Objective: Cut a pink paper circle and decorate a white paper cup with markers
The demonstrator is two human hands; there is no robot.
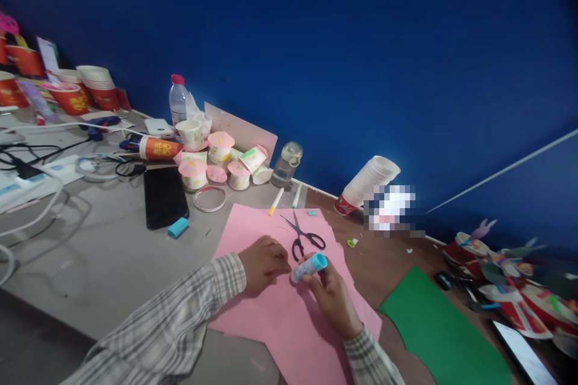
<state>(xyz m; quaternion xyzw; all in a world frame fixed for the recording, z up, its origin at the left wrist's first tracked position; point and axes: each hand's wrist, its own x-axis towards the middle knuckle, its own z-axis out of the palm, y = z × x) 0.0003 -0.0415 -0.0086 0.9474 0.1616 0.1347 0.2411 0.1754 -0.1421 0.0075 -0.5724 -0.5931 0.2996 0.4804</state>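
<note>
A glue stick [304, 269] with a pale patterned body and a light-blue end is gripped in my right hand [336, 298], tilted over pink paper [246, 228]. My left hand [264, 264] is closed, fingers curled and pressed together, beside the stick's lower left end; whatever its fingertips pinch is hidden. Just beyond both hands, black-handled scissors [301, 234] lie partly spread on the paper. A light-blue cap [178, 227] rests on the grey table to the left. Two markers, one yellow-tipped [276, 201] and one green-tipped [296, 196], lie at the paper's far edge.
Pink-topped paper cups [194, 174] cluster behind a black phone [166, 197], near a water bottle [179, 102] and a glass jar [287, 165]. Stacked cups [368, 183] lean by the blue wall. Green paper [445, 328] lies right. Cables [49, 192] cross the left side.
</note>
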